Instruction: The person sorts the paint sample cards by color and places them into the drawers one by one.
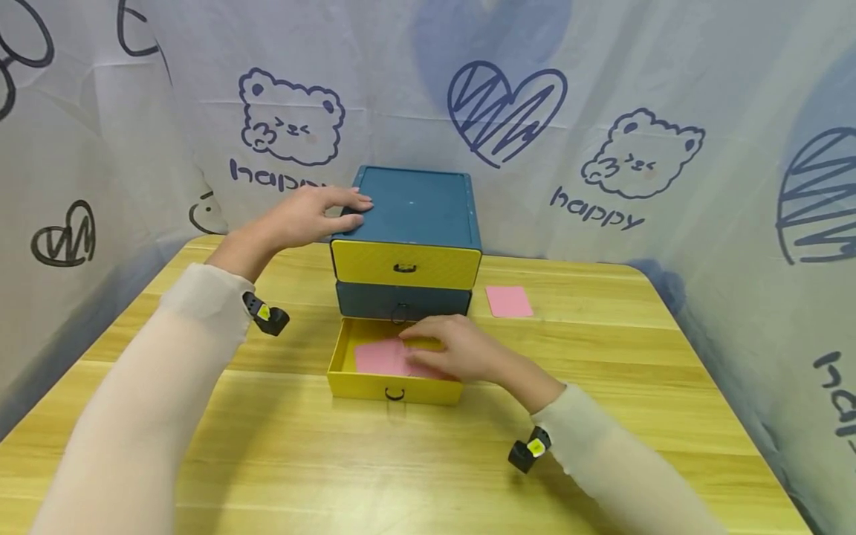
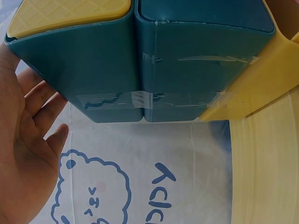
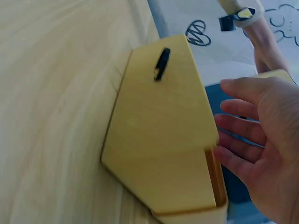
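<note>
A small drawer cabinet [image 1: 414, 204] with a blue-green top stands on the table, its lowest yellow drawer [image 1: 361, 386] pulled out towards me. Pink paper squares [image 1: 377, 358] lie inside that drawer. My right hand [image 1: 458, 348] reaches over the drawer's right side, fingertips loosely bent just above the pink paper. From the right wrist, the fingers [image 3: 240, 123] show spread a little at the drawer's rim, with nothing visible between them. On the cabinet's top left edge rests my left hand [image 1: 309, 215], its fingers fairly straight; the left wrist view shows them along the cabinet's side [image 2: 84, 70].
Another pink paper square [image 1: 509, 301] lies on the wooden table [image 1: 602, 357], right of the cabinet. The upper yellow drawer [image 1: 435, 266] and the blue middle drawer [image 1: 361, 297] are closed. A white curtain [image 1: 401, 89] with drawings hangs close behind the cabinet.
</note>
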The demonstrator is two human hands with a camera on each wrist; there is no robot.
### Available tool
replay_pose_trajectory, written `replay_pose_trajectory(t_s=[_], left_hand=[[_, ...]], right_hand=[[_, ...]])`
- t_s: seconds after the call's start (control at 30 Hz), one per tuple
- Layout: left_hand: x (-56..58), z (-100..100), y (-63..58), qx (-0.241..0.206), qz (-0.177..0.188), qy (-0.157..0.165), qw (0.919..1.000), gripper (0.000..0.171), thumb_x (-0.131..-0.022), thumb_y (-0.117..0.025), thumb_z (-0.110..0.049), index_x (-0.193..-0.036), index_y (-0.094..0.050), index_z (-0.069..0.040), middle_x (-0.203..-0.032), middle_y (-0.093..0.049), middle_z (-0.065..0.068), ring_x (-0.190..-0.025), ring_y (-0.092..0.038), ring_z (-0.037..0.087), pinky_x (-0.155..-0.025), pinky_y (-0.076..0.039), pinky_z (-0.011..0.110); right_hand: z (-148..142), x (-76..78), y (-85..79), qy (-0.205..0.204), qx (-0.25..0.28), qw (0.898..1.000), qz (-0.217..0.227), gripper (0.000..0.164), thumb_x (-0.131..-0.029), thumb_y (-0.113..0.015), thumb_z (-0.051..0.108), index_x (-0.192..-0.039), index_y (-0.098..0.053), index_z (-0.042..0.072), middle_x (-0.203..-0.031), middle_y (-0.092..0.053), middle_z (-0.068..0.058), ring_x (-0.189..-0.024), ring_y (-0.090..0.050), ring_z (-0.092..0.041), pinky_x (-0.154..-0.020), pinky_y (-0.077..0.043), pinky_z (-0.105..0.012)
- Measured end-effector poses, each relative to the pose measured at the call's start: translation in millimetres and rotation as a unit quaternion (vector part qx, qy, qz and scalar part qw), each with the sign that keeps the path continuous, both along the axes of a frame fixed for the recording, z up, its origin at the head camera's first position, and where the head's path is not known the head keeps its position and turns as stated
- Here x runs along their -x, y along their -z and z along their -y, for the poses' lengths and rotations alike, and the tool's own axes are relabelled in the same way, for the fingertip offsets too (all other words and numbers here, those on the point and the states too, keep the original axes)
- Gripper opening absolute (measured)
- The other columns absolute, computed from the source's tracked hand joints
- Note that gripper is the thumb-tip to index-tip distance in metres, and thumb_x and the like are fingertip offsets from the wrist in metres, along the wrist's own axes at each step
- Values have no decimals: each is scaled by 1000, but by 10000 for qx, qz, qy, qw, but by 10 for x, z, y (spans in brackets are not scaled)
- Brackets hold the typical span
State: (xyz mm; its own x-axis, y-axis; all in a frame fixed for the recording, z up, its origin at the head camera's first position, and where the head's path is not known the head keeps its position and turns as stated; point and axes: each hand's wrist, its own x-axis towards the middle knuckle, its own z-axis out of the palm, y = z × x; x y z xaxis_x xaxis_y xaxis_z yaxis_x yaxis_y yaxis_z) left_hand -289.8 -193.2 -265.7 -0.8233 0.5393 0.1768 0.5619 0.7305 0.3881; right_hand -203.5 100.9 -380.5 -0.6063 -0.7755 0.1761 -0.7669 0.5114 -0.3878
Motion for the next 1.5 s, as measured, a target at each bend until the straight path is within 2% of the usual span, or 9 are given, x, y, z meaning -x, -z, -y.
replay_pose_trajectory(t_s=[0.33,0.5,0.63,0.77,0.9,1.0,1.2,1.33,1.5], left_hand=[[-5,-5,-18,26,60,-11,10000,47,-101,-53,-40,-143,-54,-17,-156,-33,9,-144,-26,34,-113,-24,56],[4,-9,-26,83,-20,36,10000,47,-101,-53,-40,-143,-54,-17,-156,-34,10,-143,-27,34,-113,-24,57],[-8,-6,-30,106,-33,24,9999,48,-101,-53,-41,-143,-54,-18,-156,-34,10,-143,-27,34,-113,-24,57],[-11,0,-33,101,2,-2,9999,48,-101,-53,-41,-143,-54,-18,-156,-33,9,-143,-27,34,-113,-24,57],[-15,-3,-32,85,27,-16,10000,48,-101,-53,-41,-143,-54,-18,-156,-33,9,-144,-26,34,-113,-24,57],[-12,-10,-26,68,51,-11,10000,48,-101,-53,-41,-143,-54,-18,-156,-33,9,-144,-26,34,-113,-24,57],[-1,0,-15,37,73,-9,10000,47,-101,-53,-40,-143,-54,-18,-156,-33,9,-144,-26,33,-113,-24,56],[0,5,-11,46,24,7,10000,47,-101,-53,-40,-142,-54,-18,-156,-34,9,-144,-27,33,-113,-23,56],[-8,5,-8,78,-14,22,10000,46,-101,-54,-39,-142,-54,-18,-156,-34,9,-144,-27,33,-114,-23,56]], right_hand=[[-516,87,-26,48,7,9996,269,38,-96,-65,24,-129,-65,7,-125,-65,-5,-107,-62,-23,-88,-52,-42],[-832,197,-10,507,43,9976,474,42,-94,-66,33,-128,-65,8,-125,-66,-2,-113,-61,-23,-94,-50,-43],[-1015,300,25,1072,205,9920,629,42,-94,-68,31,-127,-66,6,-124,-66,-4,-112,-61,-28,-96,-49,-46],[-1100,419,100,1809,397,9809,595,44,-93,-69,30,-129,-64,6,-125,-65,-10,-115,-59,-31,-97,-48,-48],[-1129,522,187,2541,467,9641,608,52,-92,-69,35,-134,-60,6,-132,-60,-14,-118,-56,-36,-98,-46,-51],[-1139,597,251,2934,521,9520,699,61,-91,-69,39,-139,-54,4,-138,-55,-16,-122,-52,-39,-100,-43,-53],[-1158,790,369,3400,599,9350,809,79,-88,-72,43,-146,-42,-1,-145,-45,-23,-131,-42,-42,-107,-35,-55],[-1158,903,448,3610,372,9279,851,89,-85,-73,48,-147,-37,-4,-142,-44,-28,-131,-41,-45,-109,-31,-55],[-1122,997,546,3909,-73,9163,865,98,-84,-70,56,-148,-32,-8,-133,-49,-32,-123,-44,-47,-105,-36,-56]])
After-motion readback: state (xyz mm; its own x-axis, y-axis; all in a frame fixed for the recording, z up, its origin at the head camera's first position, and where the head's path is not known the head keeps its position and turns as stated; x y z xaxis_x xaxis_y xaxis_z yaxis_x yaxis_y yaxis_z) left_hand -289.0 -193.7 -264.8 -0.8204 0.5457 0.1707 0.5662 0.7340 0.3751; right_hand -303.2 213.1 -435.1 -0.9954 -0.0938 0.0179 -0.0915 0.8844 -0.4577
